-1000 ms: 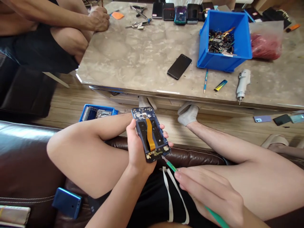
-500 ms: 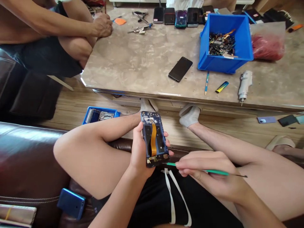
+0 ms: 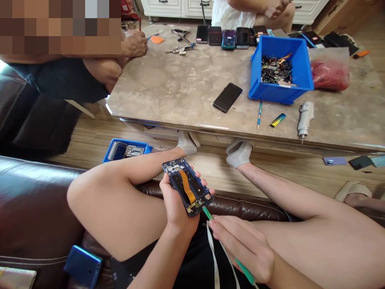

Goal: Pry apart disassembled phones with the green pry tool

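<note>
An opened phone (image 3: 196,185), its inside facing up with an orange ribbon cable (image 3: 187,188) along it, lies tilted in my left hand (image 3: 177,204). The thumb is on its left edge and the fingertips show at the right edge. My right hand (image 3: 245,243) is closed around a green tool (image 3: 244,269). The tool's front end is at the phone's lower edge, near the small gold and green parts; whether it touches them is too small to tell.
On the table (image 3: 168,88) are a black phone (image 3: 227,97), a blue bin (image 3: 279,94) of small parts, a pencil (image 3: 259,115), a white electric screwdriver (image 3: 305,120) and a bag of red material (image 3: 329,70). A person's hand (image 3: 134,43) rests at the left. A blue tray (image 3: 148,149) stands on the floor.
The phone has turned, its top end swinging left. My right hand has moved left and down, the tool now steeper with its front end at the phone's lower edge. The camera view has shifted up.
</note>
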Motion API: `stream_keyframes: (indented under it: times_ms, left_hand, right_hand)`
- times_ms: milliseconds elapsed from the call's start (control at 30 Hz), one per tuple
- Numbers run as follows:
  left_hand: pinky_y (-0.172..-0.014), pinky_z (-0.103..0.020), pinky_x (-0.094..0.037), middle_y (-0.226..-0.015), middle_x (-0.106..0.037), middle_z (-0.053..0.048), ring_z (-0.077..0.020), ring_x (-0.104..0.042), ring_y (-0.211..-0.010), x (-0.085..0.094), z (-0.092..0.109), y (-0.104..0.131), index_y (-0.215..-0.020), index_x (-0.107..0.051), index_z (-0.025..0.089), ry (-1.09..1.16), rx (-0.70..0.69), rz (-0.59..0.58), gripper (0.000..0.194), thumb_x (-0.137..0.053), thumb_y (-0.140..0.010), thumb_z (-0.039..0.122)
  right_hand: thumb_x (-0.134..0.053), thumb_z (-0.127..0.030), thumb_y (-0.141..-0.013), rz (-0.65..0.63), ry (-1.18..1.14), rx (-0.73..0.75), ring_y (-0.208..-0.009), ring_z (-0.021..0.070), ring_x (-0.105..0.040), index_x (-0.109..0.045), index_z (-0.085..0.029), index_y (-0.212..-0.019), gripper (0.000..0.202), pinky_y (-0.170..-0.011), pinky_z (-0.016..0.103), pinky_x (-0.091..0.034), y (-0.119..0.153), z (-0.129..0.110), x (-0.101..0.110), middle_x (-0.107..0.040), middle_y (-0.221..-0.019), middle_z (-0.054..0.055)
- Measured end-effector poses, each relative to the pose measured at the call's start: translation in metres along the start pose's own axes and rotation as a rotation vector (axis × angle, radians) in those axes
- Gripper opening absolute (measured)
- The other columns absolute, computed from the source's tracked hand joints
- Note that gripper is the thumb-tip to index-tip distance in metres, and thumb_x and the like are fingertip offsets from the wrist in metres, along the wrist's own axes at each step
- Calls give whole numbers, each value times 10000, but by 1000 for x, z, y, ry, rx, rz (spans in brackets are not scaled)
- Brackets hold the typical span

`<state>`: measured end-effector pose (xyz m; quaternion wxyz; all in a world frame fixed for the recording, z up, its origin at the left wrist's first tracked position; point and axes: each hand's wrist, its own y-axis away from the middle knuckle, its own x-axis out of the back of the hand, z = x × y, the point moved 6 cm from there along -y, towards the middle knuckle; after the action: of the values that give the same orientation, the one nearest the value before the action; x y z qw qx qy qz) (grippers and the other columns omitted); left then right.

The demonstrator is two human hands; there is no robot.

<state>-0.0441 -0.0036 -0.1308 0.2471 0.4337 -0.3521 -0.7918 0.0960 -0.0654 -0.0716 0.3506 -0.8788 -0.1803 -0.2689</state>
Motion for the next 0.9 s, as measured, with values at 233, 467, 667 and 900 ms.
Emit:
stream_keyframes:
  times_ms: [233, 467, 667, 900]
  left_hand:
    - [-581, -458, -585, -846, -608, -80, -235, -602, -671, 1, -2, 0, -966, -624, 170, 95, -103, 85, 502, -291, -969, 547]
    - [-578, -438, -576, -811, -607, -71, -228, -603, -645, 4, -1, -10, -886, -612, 172, 124, -137, 132, 471, -311, -944, 531]
    - [-580, -426, -568, -755, -599, -50, -216, -594, -598, 13, -4, -27, -824, -585, 189, 148, -144, 204, 446, -306, -941, 517]
    - [-580, -433, -557, -672, -570, -49, -216, -574, -555, 22, -8, -46, -732, -535, 198, 173, -110, 285, 472, -237, -960, 486]
  right_hand:
    - [-604, 61, -931, 154, 8, -47, -1128, 262, -695, -613, -12, -1395, 470, -863, 353, -663, 12, -1, -11, -705, -1146, 196]
    - [-635, 81, -897, 261, 67, -20, -1109, 267, -705, -614, 7, -1396, 504, -854, 341, -668, 8, 3, -22, -716, -1116, 204]
    - [-575, 57, -929, 246, 67, -93, -1059, 270, -733, -555, -98, -1488, 580, -865, 355, -672, 9, 14, -35, -718, -1165, 161]
    - [-511, -54, -1006, 176, 20, -220, -1090, 284, -734, -436, -299, -1582, 631, -951, 344, -632, 12, 28, -51, -650, -1367, 42]
